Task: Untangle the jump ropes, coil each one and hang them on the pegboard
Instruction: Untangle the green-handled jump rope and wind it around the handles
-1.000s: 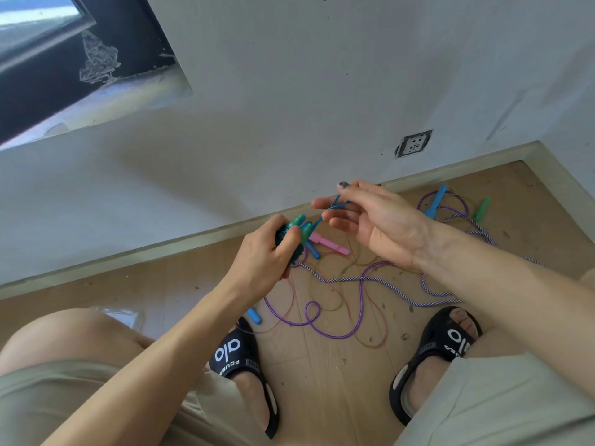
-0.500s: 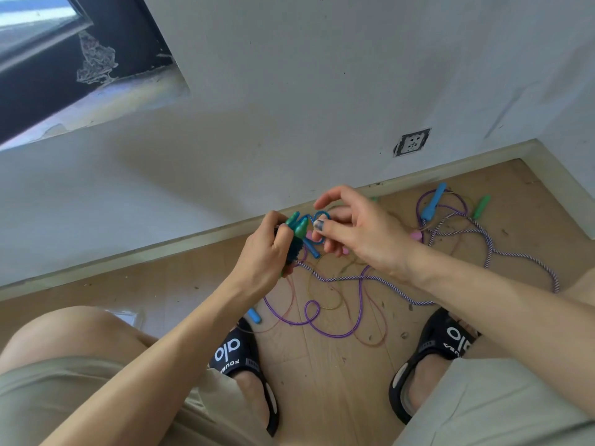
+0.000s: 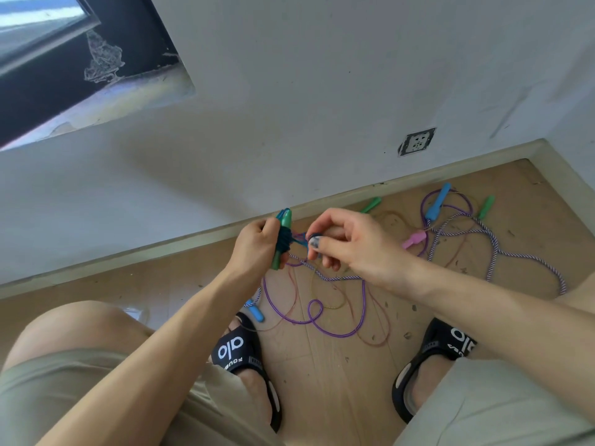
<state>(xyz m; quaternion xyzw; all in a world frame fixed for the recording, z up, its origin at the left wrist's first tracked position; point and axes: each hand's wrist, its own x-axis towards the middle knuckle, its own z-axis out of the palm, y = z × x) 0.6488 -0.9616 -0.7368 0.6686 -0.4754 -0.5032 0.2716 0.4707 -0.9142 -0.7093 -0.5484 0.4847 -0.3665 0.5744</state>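
Your left hand (image 3: pixel 257 244) is closed around a pair of green handles (image 3: pixel 283 235) held side by side and upright, with dark teal cord (image 3: pixel 285 241) wound tightly round their middle. Your right hand (image 3: pixel 351 246) sits just beside that bundle, thumb and forefinger pinched together on the free blue tail of the cord (image 3: pixel 301 240), which runs from the coil to your fingertips. How much loose cord remains beyond the pinch cannot be made out; the fingers cover it.

On the wooden floor (image 3: pixel 338 381) the other ropes lie tangled between your feet and the skirting board. A purple rope (image 3: pixel 314 320) loops in the middle of the floor, ahead of your sandals (image 3: pixel 238 352). A striped white-and-purple braided rope (image 3: pixel 492 246) runs from under your hands toward the right edge of the floor. A thin reddish cord (image 3: pixel 381 320) crosses the purple loops. One light blue handle (image 3: pixel 438 202) lies near the far right corner, another blue handle (image 3: pixel 256 312) just beside your left sandal. A pink handle (image 3: pixel 413 239) lies beyond your right hand. Two loose green handles (image 3: pixel 370 205) (image 3: pixel 486 207) lie close to the skirting board. A wall socket (image 3: pixel 417 141) sits above the floor on the far wall.
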